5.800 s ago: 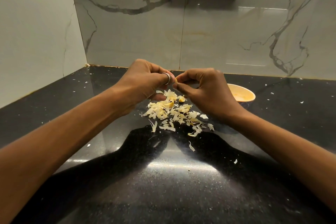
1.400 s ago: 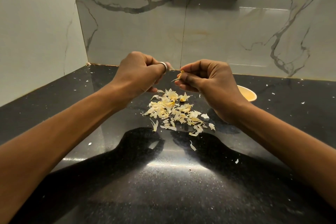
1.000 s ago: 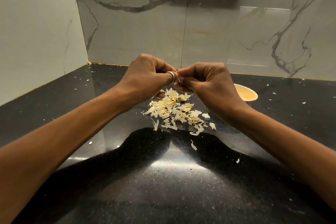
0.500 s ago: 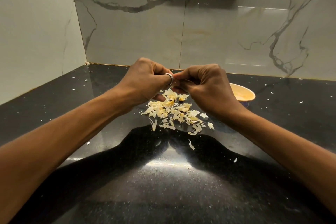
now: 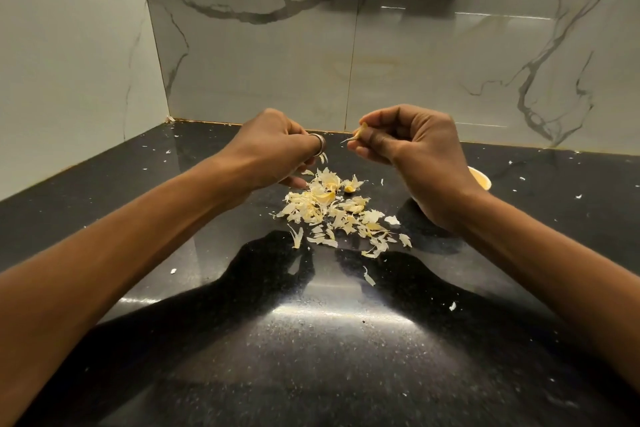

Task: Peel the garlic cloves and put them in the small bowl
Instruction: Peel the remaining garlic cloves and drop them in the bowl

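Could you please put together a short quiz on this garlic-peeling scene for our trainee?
1. True or false: the right hand pinches a garlic clove in its grip, held clear of the countertop.
2. Where is the small bowl? A) upturned at the near edge; B) partly hidden behind the right wrist; C) in the far left corner.
3. Fill in: the ring is worn on the ___ hand.

Key: 1 true; 2 B; 3 left.
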`<state>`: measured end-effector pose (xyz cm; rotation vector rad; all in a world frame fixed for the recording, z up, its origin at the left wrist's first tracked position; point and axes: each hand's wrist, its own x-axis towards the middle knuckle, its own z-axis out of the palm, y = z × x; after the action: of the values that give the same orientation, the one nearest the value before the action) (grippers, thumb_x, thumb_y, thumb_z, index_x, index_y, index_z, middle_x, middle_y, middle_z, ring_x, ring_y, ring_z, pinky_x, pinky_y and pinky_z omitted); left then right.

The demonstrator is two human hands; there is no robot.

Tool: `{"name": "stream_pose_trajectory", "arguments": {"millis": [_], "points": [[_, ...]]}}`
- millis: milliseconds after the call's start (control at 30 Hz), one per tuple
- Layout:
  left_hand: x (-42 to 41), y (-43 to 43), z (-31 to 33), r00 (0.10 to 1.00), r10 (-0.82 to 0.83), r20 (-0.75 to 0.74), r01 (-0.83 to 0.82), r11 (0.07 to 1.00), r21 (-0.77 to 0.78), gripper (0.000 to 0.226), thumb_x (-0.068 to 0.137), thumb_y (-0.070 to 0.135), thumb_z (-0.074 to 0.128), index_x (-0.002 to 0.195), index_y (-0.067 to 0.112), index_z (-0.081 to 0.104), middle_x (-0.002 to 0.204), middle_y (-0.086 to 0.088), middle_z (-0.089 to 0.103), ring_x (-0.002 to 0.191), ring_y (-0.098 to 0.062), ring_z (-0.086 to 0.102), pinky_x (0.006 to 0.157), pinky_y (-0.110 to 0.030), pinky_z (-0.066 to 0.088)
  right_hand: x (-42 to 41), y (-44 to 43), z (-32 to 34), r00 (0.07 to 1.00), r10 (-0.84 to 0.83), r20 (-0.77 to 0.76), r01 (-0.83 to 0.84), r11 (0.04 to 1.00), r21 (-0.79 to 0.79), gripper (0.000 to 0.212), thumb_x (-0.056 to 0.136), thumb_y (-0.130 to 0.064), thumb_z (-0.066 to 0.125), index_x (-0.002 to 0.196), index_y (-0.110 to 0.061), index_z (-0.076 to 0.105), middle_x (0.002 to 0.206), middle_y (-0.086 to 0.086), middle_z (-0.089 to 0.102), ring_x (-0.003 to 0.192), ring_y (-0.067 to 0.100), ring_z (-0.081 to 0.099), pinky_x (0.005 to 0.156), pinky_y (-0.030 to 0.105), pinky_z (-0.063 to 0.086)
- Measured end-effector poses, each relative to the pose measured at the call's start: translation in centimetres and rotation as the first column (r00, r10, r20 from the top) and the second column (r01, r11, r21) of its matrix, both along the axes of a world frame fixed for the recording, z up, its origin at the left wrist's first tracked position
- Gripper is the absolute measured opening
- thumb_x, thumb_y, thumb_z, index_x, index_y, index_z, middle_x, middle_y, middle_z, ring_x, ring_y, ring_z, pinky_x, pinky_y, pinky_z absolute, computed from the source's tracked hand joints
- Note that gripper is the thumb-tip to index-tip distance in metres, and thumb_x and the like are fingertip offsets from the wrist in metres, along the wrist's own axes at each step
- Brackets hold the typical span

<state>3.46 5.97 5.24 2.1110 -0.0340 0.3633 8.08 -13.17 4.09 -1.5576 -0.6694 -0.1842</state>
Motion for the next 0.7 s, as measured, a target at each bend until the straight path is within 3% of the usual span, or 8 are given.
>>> {"name": "stream_pose_trajectory", "arguments": {"millis": [100,167,267,433,700], "points": [[0.0,-0.2,-0.1,0.999,0.018,0.033,-0.02,0.999,0.05,0.037,0.1,0.026,0.055,0.086,-0.004,0.072,0.079,-0.009,0.067,0.069,-0.016,0.06,0.057,-0.024,0.056,0.0,-0.1,0.1,1.0,0.008,0.005,-0.008,1.0,-0.018,0.016,0.091,0.002,0.066,0.107,-0.001,0.067,0.1,0.016,0.074,0.093,0.023,0.075,0.082,0.031,0.061],[-0.1,-0.4,-0.1,0.999,0.004,0.048,-0.006,0.999,0.048,0.031,0.1,0.023,0.055,0.087,0.002,0.073,0.082,-0.005,0.072,0.073,-0.015,0.064,0.058,-0.024,0.057,-0.1,0.0,-0.1,1.0,0.017,0.022,-0.016,0.997,-0.069,0.017,0.091,-0.001,0.067,0.108,-0.003,0.068,0.102,0.013,0.075,0.094,0.02,0.075,0.081,0.032,0.062],[-0.2,-0.7,-0.1,0.998,-0.055,0.038,0.057,0.998,-0.036,0.021,0.1,0.018,0.056,0.095,0.007,0.074,0.09,-0.005,0.075,0.081,-0.013,0.067,0.064,-0.029,0.062,-0.2,0.3,-0.4,0.998,0.035,0.048,-0.03,0.993,-0.116,0.018,0.091,-0.002,0.068,0.109,-0.004,0.069,0.102,0.01,0.075,0.094,0.018,0.074,0.077,0.029,0.061],[-0.3,-0.9,-0.2,0.997,-0.08,-0.005,0.079,0.987,-0.139,0.014,0.097,0.014,0.062,0.095,0.006,0.074,0.087,-0.007,0.075,0.071,-0.006,0.066,0.058,-0.027,0.061,-0.4,0.5,-0.6,0.995,0.059,0.085,-0.046,0.988,-0.15,0.016,0.091,-0.002,0.068,0.105,-0.009,0.071,0.095,0.003,0.075,0.084,0.01,0.073,0.071,0.022,0.059],[-0.4,-1.3,-0.6,0.998,-0.061,0.022,0.063,0.995,-0.079,0.013,0.091,0.018,0.069,0.089,0.006,0.073,0.094,-0.016,0.071,0.084,-0.021,0.068,0.059,-0.027,0.061,0.0,0.6,-1.2,0.972,-0.031,0.232,0.094,0.959,-0.267,0.019,0.088,-0.011,0.075,0.106,-0.006,0.073,0.092,0.005,0.076,0.082,0.013,0.075,0.078,0.03,0.062]]}}
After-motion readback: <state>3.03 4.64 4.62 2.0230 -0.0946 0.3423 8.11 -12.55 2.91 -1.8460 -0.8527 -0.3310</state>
